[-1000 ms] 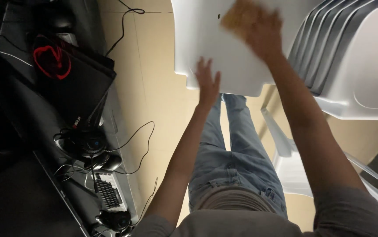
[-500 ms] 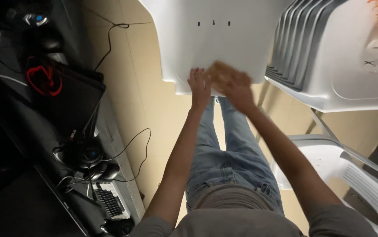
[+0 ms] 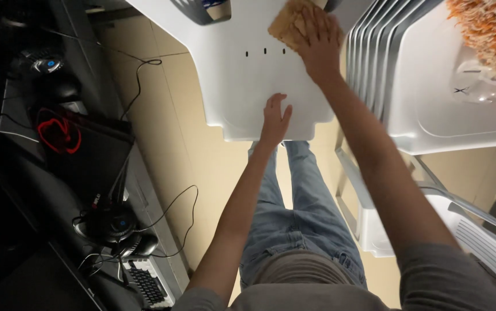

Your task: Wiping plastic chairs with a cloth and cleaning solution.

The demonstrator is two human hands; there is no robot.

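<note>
The cloth, a tan rag, lies flat on the seat of the white plastic chair, toward the back of the seat, just beyond three small slots. The right hand presses down on the cloth with fingers spread and flat; it is not closed around the fabric. Judged from this posture, the palm pressure holds the rag against the seat surface for wiping.

The left hand rests open on the chair's front part of the seat, fingers extended, holding nothing. Its placement appears to steady the chair against the push of the other hand.

To the right of the chair stands a stack of white chairs, nested closely. An orange fluffy duster lies on the top seat of that stack. Below the chair's front edge, the person's legs in blue jeans stand on the beige tiled floor. Well to the left of the chair, a dark desk carries headphones, a keyboard and loose cables.
</note>
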